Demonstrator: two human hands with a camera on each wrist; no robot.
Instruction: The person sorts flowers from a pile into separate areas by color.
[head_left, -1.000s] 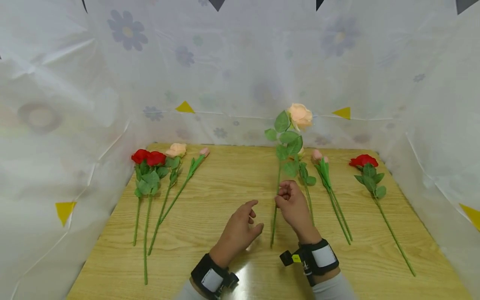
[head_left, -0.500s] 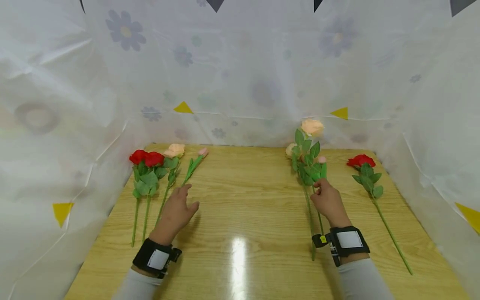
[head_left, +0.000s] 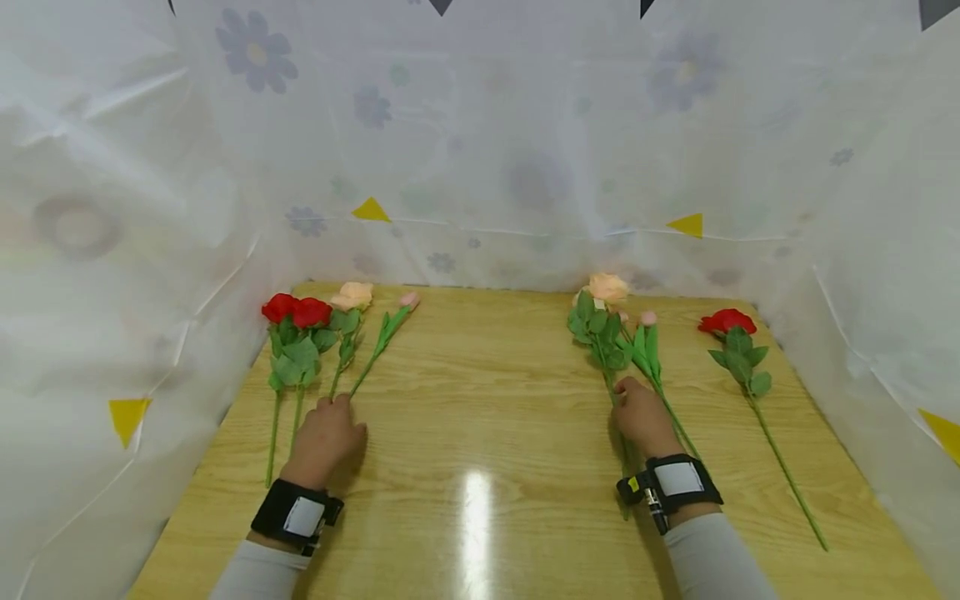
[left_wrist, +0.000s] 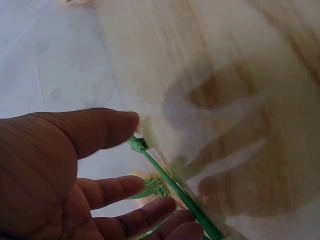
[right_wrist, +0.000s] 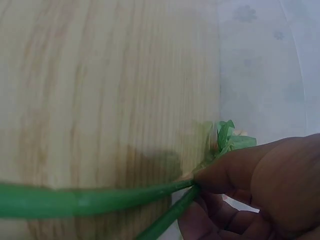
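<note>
My right hand (head_left: 647, 417) pinches the green stem of a peach rose (head_left: 608, 287) low over the table; in the right wrist view the thumb (right_wrist: 215, 175) presses on the stem, where two stems meet. Another peach bloom lies partly hidden behind that rose, and pink tulips (head_left: 649, 354) lie just to its right. On the left, my left hand (head_left: 324, 437) hovers at the stems of a pink tulip (head_left: 384, 332) and a peach rose (head_left: 352, 296). The left wrist view has thumb and fingers apart, with a green stem (left_wrist: 175, 187) beyond the fingertips.
Two red roses (head_left: 311, 313) lie at the table's left side, stems toward me. A single red rose (head_left: 727, 321) lies at the far right. Bare wooden table (head_left: 480, 392) spans the middle. A whitish patterned sheet (head_left: 510, 150) encloses the back and sides.
My right hand has carried the peach rose right and lowered it beside the other flowers. My left hand has moved left from the middle to the tulip and peach rose stems.
</note>
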